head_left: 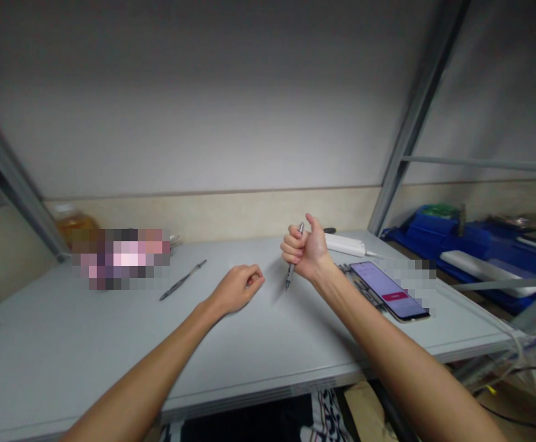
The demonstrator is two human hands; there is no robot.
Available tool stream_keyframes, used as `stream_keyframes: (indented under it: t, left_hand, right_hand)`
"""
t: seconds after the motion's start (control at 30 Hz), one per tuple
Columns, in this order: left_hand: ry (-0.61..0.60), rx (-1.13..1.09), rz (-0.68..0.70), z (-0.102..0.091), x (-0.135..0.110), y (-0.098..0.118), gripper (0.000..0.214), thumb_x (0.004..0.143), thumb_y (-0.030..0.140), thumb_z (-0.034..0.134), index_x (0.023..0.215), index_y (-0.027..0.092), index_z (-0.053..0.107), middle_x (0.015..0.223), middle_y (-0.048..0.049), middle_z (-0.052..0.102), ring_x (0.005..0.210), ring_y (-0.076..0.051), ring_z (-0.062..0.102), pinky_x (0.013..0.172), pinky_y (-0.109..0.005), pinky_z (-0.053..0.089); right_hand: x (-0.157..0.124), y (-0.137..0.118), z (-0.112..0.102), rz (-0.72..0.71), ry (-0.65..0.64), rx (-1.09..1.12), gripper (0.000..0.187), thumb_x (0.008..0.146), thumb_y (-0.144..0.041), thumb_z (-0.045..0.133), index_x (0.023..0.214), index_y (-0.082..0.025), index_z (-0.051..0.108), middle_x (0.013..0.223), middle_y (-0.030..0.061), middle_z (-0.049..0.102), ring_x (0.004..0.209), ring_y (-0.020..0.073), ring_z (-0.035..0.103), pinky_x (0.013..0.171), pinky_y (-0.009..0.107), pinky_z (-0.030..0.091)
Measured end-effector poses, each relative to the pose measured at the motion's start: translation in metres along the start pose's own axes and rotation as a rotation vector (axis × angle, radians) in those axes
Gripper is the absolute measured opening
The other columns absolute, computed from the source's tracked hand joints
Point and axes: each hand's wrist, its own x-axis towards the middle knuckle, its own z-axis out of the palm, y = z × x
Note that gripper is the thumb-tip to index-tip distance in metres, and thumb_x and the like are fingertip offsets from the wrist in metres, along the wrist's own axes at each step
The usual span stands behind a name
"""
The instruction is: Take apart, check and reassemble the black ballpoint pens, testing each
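Observation:
My right hand (pixel 305 248) is wrapped round a silver-grey pen (pixel 289 276), raised a little above the table with its tip pointing down and its thumb lifted. To its left, my left hand (pixel 242 285) rests on the tabletop with its fingers curled in towards the thumb; I see nothing in it. Further left on the table lies another pen (pixel 183 280), dark at its middle and lying at a slant, apart from the hand. Behind my right wrist several grey pens (pixel 372 296) lie beside a phone (pixel 390 291) with a lit screen.
The grey table (pixel 258 350) stands against a wall between metal posts (pixel 417 123). A white power strip (pixel 345 245) lies at the back right. At the back left are a bottle of amber liquid (pixel 75 222) and a pixelated item (pixel 123 258). Blue containers (pixel 452 230) stand beyond the right edge.

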Motion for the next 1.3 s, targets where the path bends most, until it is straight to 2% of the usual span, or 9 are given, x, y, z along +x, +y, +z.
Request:
stream_keyframes:
  t: [0.13,0.3,0.47,0.63,0.87,1.0,1.13,1.2,1.3]
  left_hand:
    - [-0.024,0.020,-0.011,0.001,-0.001,-0.002,0.018,0.084,0.027,0.044,0.077,0.017,0.058,0.065,-0.0005,0.059,0.061,-0.012,0.052,0.060,-0.022,0.037]
    - [0.001,0.080,-0.016,0.000,-0.001,-0.004,0.018,0.083,0.026,0.044,0.076,0.017,0.059,0.068,-0.0025,0.058,0.067,-0.014,0.052,0.064,-0.024,0.038]
    - [0.007,0.111,-0.030,0.000,-0.001,-0.006,0.018,0.082,0.024,0.044,0.075,0.018,0.059,0.068,-0.0032,0.059,0.068,-0.015,0.052,0.065,-0.025,0.039]
    - [0.028,0.117,-0.052,0.000,-0.001,-0.013,0.018,0.081,0.024,0.045,0.073,0.018,0.060,0.066,-0.0028,0.059,0.068,-0.015,0.052,0.063,-0.025,0.038]
    - [0.070,0.118,-0.087,-0.004,0.000,-0.022,0.018,0.080,0.023,0.046,0.071,0.018,0.061,0.064,-0.0024,0.058,0.067,-0.015,0.052,0.063,-0.025,0.038]
    - [0.064,0.117,-0.090,-0.005,0.000,-0.022,0.018,0.080,0.023,0.046,0.071,0.018,0.061,0.064,-0.0026,0.058,0.067,-0.015,0.052,0.063,-0.026,0.039]
    - [0.056,0.109,-0.087,-0.005,0.000,-0.021,0.018,0.080,0.022,0.046,0.071,0.017,0.061,0.065,-0.0030,0.059,0.067,-0.015,0.052,0.062,-0.026,0.039]
    - [0.051,0.109,-0.082,-0.005,0.000,-0.020,0.018,0.080,0.022,0.045,0.072,0.017,0.061,0.066,-0.0030,0.059,0.067,-0.015,0.052,0.062,-0.025,0.038]
    - [0.042,0.118,-0.073,-0.005,0.000,-0.020,0.018,0.080,0.023,0.046,0.072,0.017,0.060,0.065,-0.0027,0.058,0.067,-0.015,0.052,0.062,-0.025,0.038]
  right_hand:
    - [0.001,-0.001,0.000,0.003,0.011,0.005,0.042,0.082,-0.039,0.027,0.044,-0.020,0.024,0.038,-0.0084,0.008,0.036,0.0072,0.003,0.028,0.016,0.010]
    - [0.001,-0.005,-0.001,0.026,-0.015,0.006,0.049,0.081,-0.053,0.027,0.044,-0.020,0.025,0.039,-0.0088,0.009,0.037,0.0070,0.004,0.028,0.017,0.011]
    - [-0.001,-0.007,0.000,-0.008,0.006,-0.003,0.043,0.082,-0.037,0.026,0.043,-0.020,0.024,0.039,-0.0083,0.007,0.036,0.0076,0.002,0.028,0.017,0.009]
    - [-0.001,-0.009,-0.002,0.006,0.007,-0.005,0.046,0.081,-0.046,0.027,0.044,-0.020,0.026,0.039,-0.0085,0.009,0.037,0.0071,0.003,0.029,0.018,0.008]
    - [0.000,-0.004,-0.009,-0.005,0.019,-0.029,0.038,0.080,-0.037,0.031,0.046,-0.020,0.026,0.039,-0.0088,0.010,0.035,0.0070,0.005,0.030,0.018,0.007]
    - [0.002,-0.001,-0.013,0.029,0.026,-0.110,0.032,0.077,-0.036,0.046,0.053,-0.020,0.031,0.040,-0.0105,0.014,0.034,0.0061,0.011,0.031,0.017,0.008]
    - [0.004,0.003,-0.018,0.038,0.077,-0.223,0.015,0.074,-0.033,0.045,0.067,-0.021,0.041,0.042,-0.0097,0.028,0.035,0.0071,0.024,0.032,0.016,0.017]
    - [0.004,0.008,-0.022,0.019,0.123,-0.332,0.012,0.073,-0.032,0.044,0.076,-0.021,0.046,0.046,-0.0081,0.037,0.038,0.0082,0.032,0.035,0.017,0.024]
    - [0.004,0.015,-0.029,-0.068,0.198,-0.578,0.017,0.071,-0.027,0.046,0.087,-0.021,0.049,0.052,-0.0066,0.045,0.043,0.0090,0.040,0.040,0.018,0.032]
